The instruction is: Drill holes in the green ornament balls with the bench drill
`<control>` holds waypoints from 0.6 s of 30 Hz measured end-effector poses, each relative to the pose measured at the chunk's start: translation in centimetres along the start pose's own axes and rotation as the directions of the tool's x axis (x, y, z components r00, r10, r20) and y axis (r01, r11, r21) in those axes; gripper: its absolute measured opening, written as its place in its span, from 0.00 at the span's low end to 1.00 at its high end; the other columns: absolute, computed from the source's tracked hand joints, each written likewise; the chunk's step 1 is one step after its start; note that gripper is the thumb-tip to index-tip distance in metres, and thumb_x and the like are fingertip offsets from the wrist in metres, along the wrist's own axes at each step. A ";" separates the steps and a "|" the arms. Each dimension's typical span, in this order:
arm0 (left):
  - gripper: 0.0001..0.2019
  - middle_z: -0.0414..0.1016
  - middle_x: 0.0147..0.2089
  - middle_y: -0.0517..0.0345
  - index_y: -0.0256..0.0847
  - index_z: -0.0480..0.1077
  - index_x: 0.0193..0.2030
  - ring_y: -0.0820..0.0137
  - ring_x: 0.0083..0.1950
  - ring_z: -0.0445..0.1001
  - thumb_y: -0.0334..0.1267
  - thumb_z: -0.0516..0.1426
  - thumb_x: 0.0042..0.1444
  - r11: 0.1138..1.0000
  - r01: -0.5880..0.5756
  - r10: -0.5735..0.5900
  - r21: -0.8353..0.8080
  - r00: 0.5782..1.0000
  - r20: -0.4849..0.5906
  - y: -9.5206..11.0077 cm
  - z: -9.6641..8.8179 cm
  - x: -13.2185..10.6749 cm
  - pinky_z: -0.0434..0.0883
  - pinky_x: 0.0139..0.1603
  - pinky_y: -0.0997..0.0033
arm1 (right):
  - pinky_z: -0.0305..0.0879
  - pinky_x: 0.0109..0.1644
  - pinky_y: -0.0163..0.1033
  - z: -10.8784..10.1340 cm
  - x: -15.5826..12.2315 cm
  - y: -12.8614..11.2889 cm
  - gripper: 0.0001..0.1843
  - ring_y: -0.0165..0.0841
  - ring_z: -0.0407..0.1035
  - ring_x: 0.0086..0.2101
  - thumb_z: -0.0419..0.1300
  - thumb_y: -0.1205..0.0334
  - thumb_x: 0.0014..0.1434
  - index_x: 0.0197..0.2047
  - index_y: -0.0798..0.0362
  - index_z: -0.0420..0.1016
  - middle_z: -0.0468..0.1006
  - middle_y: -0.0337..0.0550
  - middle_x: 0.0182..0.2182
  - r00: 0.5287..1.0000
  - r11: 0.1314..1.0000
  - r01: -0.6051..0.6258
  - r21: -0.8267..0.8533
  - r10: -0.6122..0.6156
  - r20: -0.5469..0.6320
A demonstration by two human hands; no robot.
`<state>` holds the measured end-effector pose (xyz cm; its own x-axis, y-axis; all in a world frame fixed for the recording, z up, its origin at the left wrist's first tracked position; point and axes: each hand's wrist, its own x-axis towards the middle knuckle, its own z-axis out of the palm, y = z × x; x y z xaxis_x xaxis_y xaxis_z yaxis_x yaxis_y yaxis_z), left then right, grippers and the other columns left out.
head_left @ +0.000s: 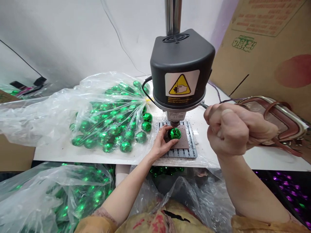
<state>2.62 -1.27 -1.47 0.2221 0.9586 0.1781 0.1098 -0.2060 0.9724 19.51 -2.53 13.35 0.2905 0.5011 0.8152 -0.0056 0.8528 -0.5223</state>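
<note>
Green ball [174, 133], one, pinched by left hand [162, 139] under press [181, 68]; right hand [233, 129] fisted on lever [204, 105] (two bags [102, 110] nearby).

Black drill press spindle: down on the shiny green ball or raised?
Down: spindle tip meets the shiny green ball, no gap. Left hand holds it on the grey slotted plate; right hand grips the lever.

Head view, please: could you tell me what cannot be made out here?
Head view: tool tip, hidden behind the black machine head and the shiny green ball in the left hand.
Head view: lever handle, buried in the clenched right hand.
Head view: yellow warning label print, too small.
</note>
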 end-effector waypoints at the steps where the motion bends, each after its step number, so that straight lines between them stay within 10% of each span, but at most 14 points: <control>1: 0.26 0.73 0.55 0.49 0.44 0.71 0.52 0.55 0.61 0.69 0.43 0.70 0.46 1.000 -0.002 0.002 0.003 1.000 0.002 0.0 0.0 0.0 0.62 0.65 0.53 | 0.41 0.23 0.40 0.0 0.0 0.1 0.29 0.22 0.43 0.16 0.58 0.63 0.57 0.14 0.55 0.41 0.45 0.33 0.12 1.000 0.999 0.031 0.009 -0.031 0.006; 18: 0.25 0.72 0.55 0.49 0.44 0.70 0.53 0.55 0.62 0.68 0.43 0.69 0.48 0.999 -0.016 0.016 0.028 1.000 -0.001 0.0 0.1 -0.1 0.62 0.66 0.53 | 0.50 0.18 0.37 -0.7 -1.4 2.9 0.22 0.21 0.46 0.14 0.55 0.75 0.48 0.17 0.53 0.42 0.50 0.32 0.14 0.921 0.921 0.390 0.024 -0.390 -0.003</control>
<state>2.73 -1.34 -1.52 0.2228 0.9554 0.1938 0.1335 -0.2269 0.9647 19.77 -0.90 10.54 0.2726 0.1284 0.9535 0.0855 0.9839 -0.1569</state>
